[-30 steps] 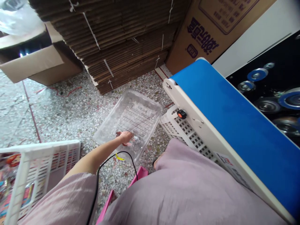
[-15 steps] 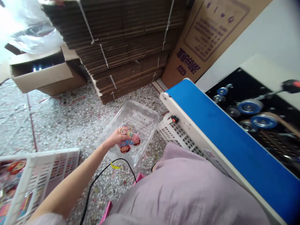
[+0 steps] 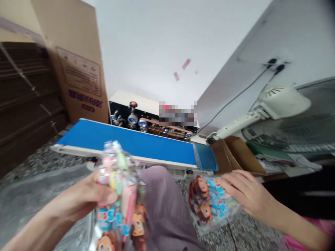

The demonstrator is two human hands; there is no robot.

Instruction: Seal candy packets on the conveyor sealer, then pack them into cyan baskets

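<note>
My left hand [image 3: 82,200] is closed around a clear bag of colourful cartoon-printed packets [image 3: 119,198], held up at lower centre-left and blurred by motion. My right hand [image 3: 248,195] rests on a second cartoon-printed bag [image 3: 209,205] at lower right, fingers curled over its edge. Between the two bags lies my knee in mauve cloth [image 3: 162,202]. Just beyond both hands runs the blue conveyor belt [image 3: 136,143] of a sealing machine [image 3: 146,122].
Flattened cardboard stacks [image 3: 23,104] and a printed carton [image 3: 81,76] stand at the left. A white fan [image 3: 288,108] and a cluttered surface fill the right side. A brown open box [image 3: 235,153] sits at the belt's right end. Speckled floor [image 3: 39,164] shows below.
My left hand lifted a bag out of the clear floor tray and brought it up. The view swung up toward the conveyor and wall. My right hand with a second bag came into view.
</note>
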